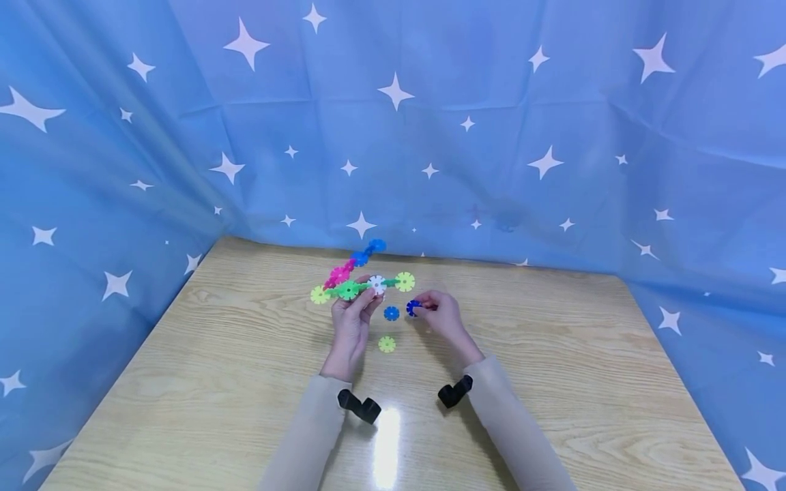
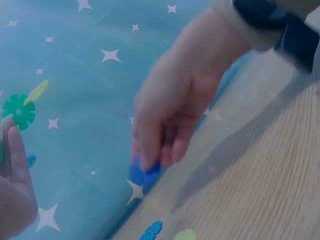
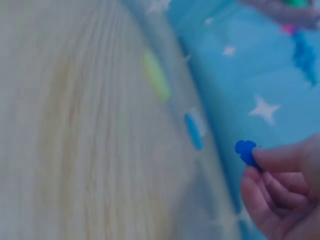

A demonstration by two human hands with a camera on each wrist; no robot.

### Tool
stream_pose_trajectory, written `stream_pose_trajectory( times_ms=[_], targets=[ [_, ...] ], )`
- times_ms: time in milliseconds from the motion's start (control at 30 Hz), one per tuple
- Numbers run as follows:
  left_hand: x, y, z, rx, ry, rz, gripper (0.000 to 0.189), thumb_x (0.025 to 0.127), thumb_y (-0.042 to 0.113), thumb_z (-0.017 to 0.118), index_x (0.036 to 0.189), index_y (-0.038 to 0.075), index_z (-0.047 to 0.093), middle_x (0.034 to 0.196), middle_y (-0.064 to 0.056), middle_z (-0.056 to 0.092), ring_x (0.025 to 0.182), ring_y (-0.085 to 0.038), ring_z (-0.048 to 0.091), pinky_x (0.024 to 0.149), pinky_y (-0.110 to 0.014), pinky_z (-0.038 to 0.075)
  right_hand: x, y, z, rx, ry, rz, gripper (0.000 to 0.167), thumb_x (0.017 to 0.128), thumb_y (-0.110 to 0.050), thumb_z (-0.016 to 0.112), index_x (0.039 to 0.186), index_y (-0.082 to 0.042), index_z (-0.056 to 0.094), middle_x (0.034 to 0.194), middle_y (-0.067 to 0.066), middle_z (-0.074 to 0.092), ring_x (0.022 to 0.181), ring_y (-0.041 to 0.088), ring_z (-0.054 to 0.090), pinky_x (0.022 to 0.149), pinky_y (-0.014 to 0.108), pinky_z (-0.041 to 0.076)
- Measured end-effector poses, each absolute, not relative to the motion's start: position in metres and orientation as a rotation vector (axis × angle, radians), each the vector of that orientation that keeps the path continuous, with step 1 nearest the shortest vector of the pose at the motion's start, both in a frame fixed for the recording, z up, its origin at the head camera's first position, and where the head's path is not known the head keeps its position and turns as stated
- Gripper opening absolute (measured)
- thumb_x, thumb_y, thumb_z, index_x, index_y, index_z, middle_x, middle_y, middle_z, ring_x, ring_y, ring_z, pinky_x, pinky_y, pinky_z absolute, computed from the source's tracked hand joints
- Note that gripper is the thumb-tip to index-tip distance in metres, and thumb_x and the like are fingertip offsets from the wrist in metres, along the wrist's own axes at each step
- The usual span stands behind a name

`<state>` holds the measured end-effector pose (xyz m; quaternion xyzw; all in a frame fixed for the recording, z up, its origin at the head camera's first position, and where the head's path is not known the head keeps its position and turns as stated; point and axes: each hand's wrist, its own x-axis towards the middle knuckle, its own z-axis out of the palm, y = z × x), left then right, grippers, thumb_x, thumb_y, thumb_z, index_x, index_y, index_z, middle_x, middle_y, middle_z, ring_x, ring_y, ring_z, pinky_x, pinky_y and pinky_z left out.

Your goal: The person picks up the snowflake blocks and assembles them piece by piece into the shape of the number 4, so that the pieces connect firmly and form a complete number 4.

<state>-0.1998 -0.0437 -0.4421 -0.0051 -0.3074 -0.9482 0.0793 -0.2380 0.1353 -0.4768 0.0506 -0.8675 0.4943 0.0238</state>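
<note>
My left hand holds a joined chain of notched plastic snowflake discs above the table. In the head view the chain has a green disc, a white disc and yellow-green discs at both ends, one of them a yellow-green disc at right. A branch of pink discs and blue discs slants up toward the back. Just to the right, my right hand pinches a dark blue snowflake disc between thumb and fingers, apart from the chain.
Between the forearms, a loose blue disc and a loose yellow-green disc lie on the wooden table. A blue curtain with white stars hangs behind the table's back edge. Each wrist carries a black camera.
</note>
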Motion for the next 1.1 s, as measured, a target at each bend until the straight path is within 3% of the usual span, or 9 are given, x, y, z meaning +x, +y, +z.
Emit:
stream_pose_trajectory(
  times_ms=[100, 233, 467, 600, 867, 1100],
  targets=[
    [-0.200, -0.042, -0.443, -0.023, -0.923, -2.833, 0.019, 0.084, -0.013, 0.057, 0.099, -0.006, 0.065, 0.095, -0.009, 0.069, 0.075, -0.016, 0.068, 0.071, -0.024, 0.056, -0.220, 0.134, -0.464, 0.157, -2.594, 1.648, 0.011, 0.081, 0.002, 0.068, 0.092, 0.005, 0.065, 0.077, 0.012, 0.065, 0.067, 0.014, 0.059, 0.059, 0.023, 0.052],
    [-0.201, -0.040, -0.442, -0.011, -0.952, -2.809, 0.019, 0.083, -0.014, 0.058, 0.094, -0.002, 0.068, 0.096, -0.009, 0.070, 0.075, -0.016, 0.068, 0.071, -0.024, 0.056, -0.196, 0.127, -0.447, 0.163, -2.435, 1.816, 0.008, 0.083, 0.003, 0.067, 0.089, 0.006, 0.064, 0.077, 0.015, 0.066, 0.065, 0.018, 0.063, 0.060, 0.028, 0.057],
    [-0.201, -0.034, -0.440, -0.009, -1.105, -2.696, 0.017, 0.081, -0.010, 0.064, 0.093, 0.001, 0.069, 0.096, -0.008, 0.070, 0.079, -0.016, 0.068, 0.074, -0.026, 0.056, -0.173, 0.105, -0.428, 0.252, -2.126, 1.775, 0.008, 0.083, 0.000, 0.069, 0.086, 0.007, 0.067, 0.081, 0.019, 0.068, 0.063, 0.015, 0.062, 0.054, 0.019, 0.052],
    [-0.201, -0.031, -0.439, -0.005, -1.130, -2.655, 0.017, 0.081, -0.009, 0.066, 0.094, 0.000, 0.069, 0.097, -0.009, 0.070, 0.078, -0.016, 0.068, 0.075, -0.027, 0.056, -0.164, 0.094, -0.413, 0.313, -1.977, 1.735, 0.007, 0.082, 0.005, 0.067, 0.085, 0.010, 0.065, 0.080, 0.022, 0.066, 0.060, 0.009, 0.060, 0.050, 0.020, 0.052],
    [-0.199, -0.023, -0.437, 0.016, -1.164, -2.583, 0.017, 0.080, -0.009, 0.066, 0.097, -0.005, 0.067, 0.100, -0.009, 0.069, 0.083, -0.015, 0.068, 0.078, -0.031, 0.056, -0.159, 0.081, -0.399, 0.434, -1.879, 1.688, 0.005, 0.082, 0.012, 0.064, 0.081, 0.014, 0.060, 0.077, 0.026, 0.066, 0.062, 0.040, 0.064, 0.053, 0.021, 0.054],
    [-0.199, -0.020, -0.436, 0.047, -1.153, -2.581, 0.022, 0.081, -0.008, 0.067, 0.103, -0.009, 0.066, 0.107, -0.018, 0.067, 0.091, -0.017, 0.066, 0.083, -0.034, 0.054, -0.160, 0.078, -0.399, 0.491, -1.849, 1.634, 0.006, 0.079, 0.017, 0.063, 0.076, 0.014, 0.058, 0.074, 0.028, 0.064, 0.061, 0.042, 0.063, 0.053, 0.019, 0.053]
  ],
)
